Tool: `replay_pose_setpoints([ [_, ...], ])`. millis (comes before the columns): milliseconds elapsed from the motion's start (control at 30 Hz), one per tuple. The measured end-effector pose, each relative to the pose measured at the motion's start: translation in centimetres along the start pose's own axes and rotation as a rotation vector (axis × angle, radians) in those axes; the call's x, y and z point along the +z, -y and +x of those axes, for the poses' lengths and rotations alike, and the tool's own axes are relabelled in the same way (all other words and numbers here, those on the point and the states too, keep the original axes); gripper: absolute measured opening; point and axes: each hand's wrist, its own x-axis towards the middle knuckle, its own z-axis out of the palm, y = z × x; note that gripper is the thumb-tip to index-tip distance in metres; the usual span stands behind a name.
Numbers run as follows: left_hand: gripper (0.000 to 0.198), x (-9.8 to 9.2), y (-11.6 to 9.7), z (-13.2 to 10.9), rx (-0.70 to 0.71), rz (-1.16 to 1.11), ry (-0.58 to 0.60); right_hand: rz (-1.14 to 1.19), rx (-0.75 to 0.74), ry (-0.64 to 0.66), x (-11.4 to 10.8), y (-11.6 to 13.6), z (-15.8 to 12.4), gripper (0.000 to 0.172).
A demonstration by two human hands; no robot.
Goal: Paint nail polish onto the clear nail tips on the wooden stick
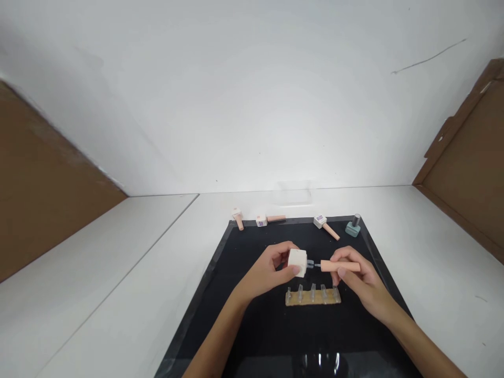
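My left hand (277, 266) grips a white nail polish bottle (296, 262), tipped on its side with its clear neck pointing right. In my right hand (356, 275) is a long peach brush cap (339, 265), held level between thumb and fingers. Its thin brush stem runs left to the mouth of the neck; whether the tip is inside I cannot tell. Just below both hands, a tan strip (313, 298) carries several clear nail tips (313, 292) standing in a row. The right-hand fingers partly cover the rightmost tip.
Along the black mat's (260, 325) far edge lie three white bottles with peach caps, one at left (237, 213), one mid-left (261, 220), one at right (320, 221). A teal bottle (353, 229) stands at the far right corner. Behind sits a clear tray (293, 195); brown cardboard (468, 157) flanks the table.
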Motion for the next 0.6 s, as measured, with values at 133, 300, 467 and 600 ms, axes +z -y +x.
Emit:
replay_pose_setpoints([
  [133,0.040,0.02,-0.04,0.03,0.005,-0.006,-0.012,-0.047,0.006,0.014,0.04,0.41,0.04,0.016],
  [300,0.040,0.09,-0.22,0.16,-0.005,-0.005,-0.024,-0.072,0.015,0.013,-0.02,0.28,-0.05,0.015],
  [467,0.038,-0.01,-0.10,-0.02,-0.013,-0.059,-0.021,-0.056,-0.055,-0.073,0.12,-0.17,0.09,0.017],
  [600,0.038,-0.08,-0.08,-0.16,-0.018,-0.112,-0.011,-0.047,-0.111,-0.133,0.18,-0.18,0.28,0.020],
])
